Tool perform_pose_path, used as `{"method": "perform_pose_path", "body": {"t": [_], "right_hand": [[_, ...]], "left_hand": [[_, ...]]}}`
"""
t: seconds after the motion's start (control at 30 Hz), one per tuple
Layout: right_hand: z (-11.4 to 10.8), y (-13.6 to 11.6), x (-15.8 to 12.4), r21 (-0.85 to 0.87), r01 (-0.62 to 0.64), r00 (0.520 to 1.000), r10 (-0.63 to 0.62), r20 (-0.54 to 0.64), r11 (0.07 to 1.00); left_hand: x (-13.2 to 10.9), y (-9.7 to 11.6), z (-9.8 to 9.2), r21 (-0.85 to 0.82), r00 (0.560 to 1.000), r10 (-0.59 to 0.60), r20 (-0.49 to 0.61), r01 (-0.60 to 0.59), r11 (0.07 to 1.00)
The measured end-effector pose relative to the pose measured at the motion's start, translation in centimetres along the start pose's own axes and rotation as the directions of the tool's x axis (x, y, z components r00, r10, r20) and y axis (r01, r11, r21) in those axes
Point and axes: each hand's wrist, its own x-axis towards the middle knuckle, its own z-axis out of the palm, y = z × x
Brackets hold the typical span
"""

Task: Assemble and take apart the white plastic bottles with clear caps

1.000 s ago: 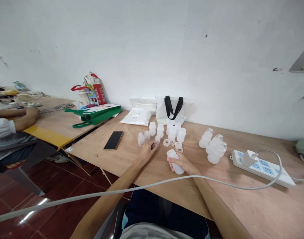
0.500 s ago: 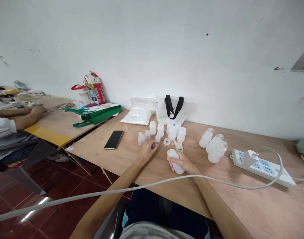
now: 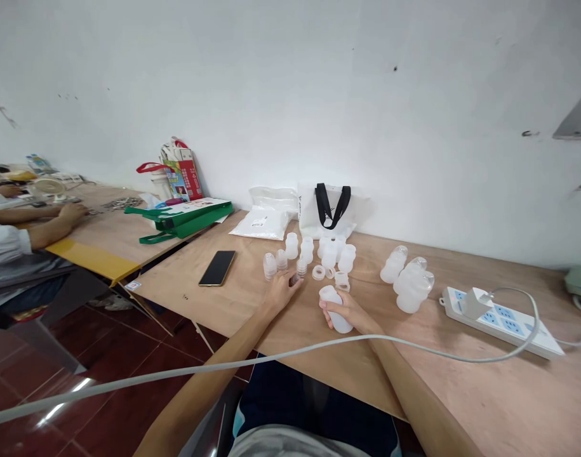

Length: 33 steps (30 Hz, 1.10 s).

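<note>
My right hand (image 3: pixel 347 309) is wrapped round a small frosted baby bottle (image 3: pixel 338 319), held tilted above the table with its neck toward the upper left. Farther left, my left hand (image 3: pixel 281 290) rests low on the table, its thumb and fingers closed about a small clear plastic cap (image 3: pixel 296 278), partly hidden. Just beyond those fingers is a stack of clear caps (image 3: pixel 301 264), with more domed caps (image 3: pixel 270 265) to the left. White rings (image 3: pixel 319 272) lie between my hands. Several open bottles (image 3: pixel 347 258) stand behind them. Capped bottles (image 3: pixel 408 293) are grouped at the right.
A phone (image 3: pixel 217 268) lies at the left. A white packet (image 3: pixel 260 222) and a black-handled bag (image 3: pixel 310 212) are by the wall. A power strip (image 3: pixel 523 327) sits at right; its cable (image 3: pixel 290 348) crosses before my arms. A co-worker's arm (image 3: pixel 56 225) rests on the left table.
My left fingers have shifted slightly around the small clear cap, which shows at a different angle. My right hand keeps the bottle in nearly the same place.
</note>
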Motion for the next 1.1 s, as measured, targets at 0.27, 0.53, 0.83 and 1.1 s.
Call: {"method": "perform_pose_path", "body": {"t": [0.27, 0.53, 0.83, 1.1], "right_hand": [[0.0, 0.4, 0.7, -0.329, 0.137, 0.954, -0.214, -0.21, 0.934], [-1.4, -0.4, 0.3, -0.927, -0.138, 0.958, -0.192, -0.215, 0.349], [-0.8, -0.8, 0.5, -0.966, -0.2, 0.957, -0.178, -0.228, 0.166], [-2.0, -0.5, 0.4, -0.936, -0.277, 0.929, -0.188, -0.319, 0.219]], "left_hand": [[-0.9, 4.1, -1.9, -0.05, 0.979, 0.147, -0.141, -0.155, 0.987], [1.0, 7.6, 0.5, 0.078, 0.881, 0.27, 0.389, -0.323, 0.943], [0.7, 7.3, 1.1, 0.105, 0.95, 0.078, 0.302, -0.114, 0.988], [0.5, 6.7, 0.6, -0.145, 0.919, 0.182, 0.35, -0.139, 0.98]]}}
